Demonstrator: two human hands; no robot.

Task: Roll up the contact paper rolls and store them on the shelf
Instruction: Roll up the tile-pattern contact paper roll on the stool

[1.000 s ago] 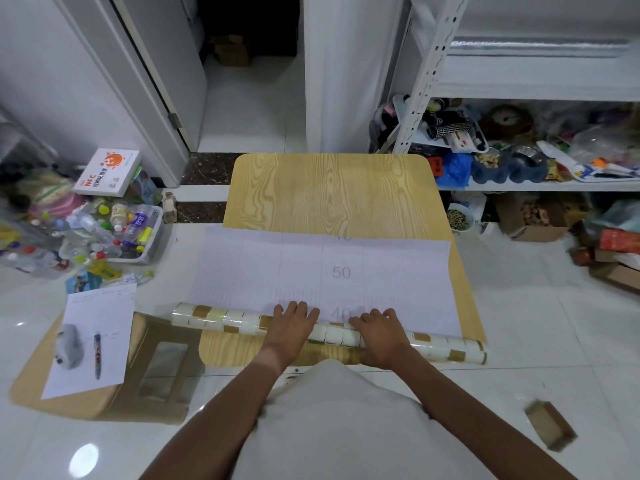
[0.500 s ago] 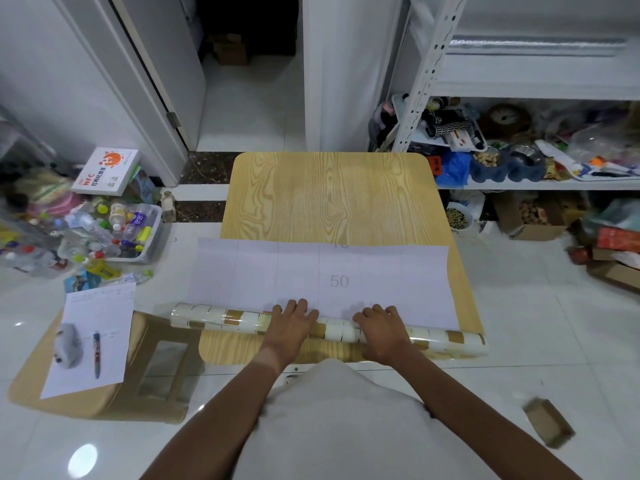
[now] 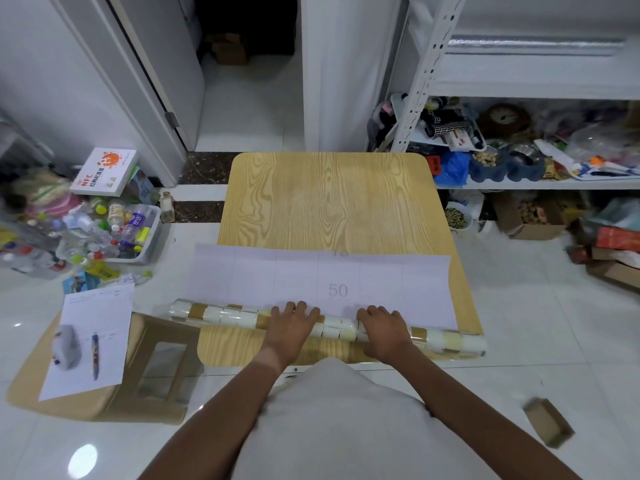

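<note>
Since a second ago your roll has advanced up the wooden table: the "40" mark is wound under and only "50" shows on the unrolled backing sheet, so I judge rolling over halfway, shelf storage not yet begun. The roll lies across the table's near edge, both ends overhanging. Left hand then right hand press flat on its middle, fingers nearly straight and lightly spread, tips over the far side at the sheet, gripping nothing.
</note>
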